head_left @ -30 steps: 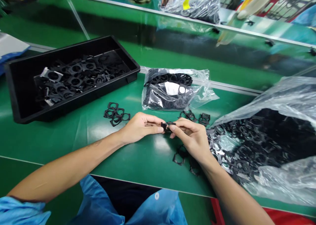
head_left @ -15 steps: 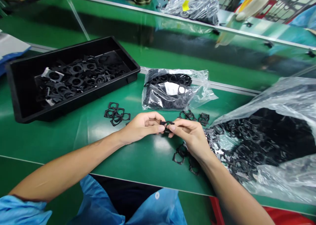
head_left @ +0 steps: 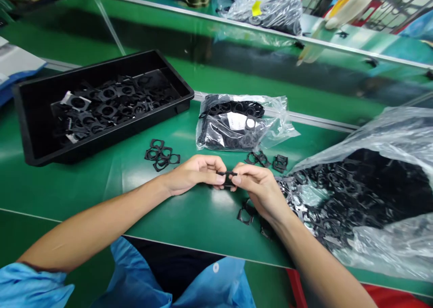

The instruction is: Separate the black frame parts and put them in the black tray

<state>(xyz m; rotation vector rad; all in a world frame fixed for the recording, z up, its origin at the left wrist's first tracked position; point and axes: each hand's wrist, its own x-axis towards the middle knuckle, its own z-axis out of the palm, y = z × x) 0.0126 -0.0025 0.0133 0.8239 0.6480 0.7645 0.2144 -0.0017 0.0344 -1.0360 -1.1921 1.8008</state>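
Note:
Between my fingertips, over the green table, is a small black plastic frame (head_left: 228, 180). My left hand (head_left: 198, 174) pinches its left side and my right hand (head_left: 255, 181) its right side; the fingers hide much of it. Left of my left hand lies a small group of flat black frames with round openings (head_left: 161, 154). A few more black frames (head_left: 245, 214) lie under and beside my right wrist, partly covered. Beyond my right hand sit other black pieces (head_left: 280, 163).
A black tray (head_left: 111, 141) holding many black frames stands at the left. A clear bag of black rings (head_left: 233, 134) lies behind my hands. On the right, a large open plastic bag (head_left: 389, 249) spills black parts. A low clear partition (head_left: 203, 64) runs across the back.
The black frame has tilted between my fingers, so its upper edge now looks flatter. Both hands stay close together, still pinching it. The view has shifted slightly.

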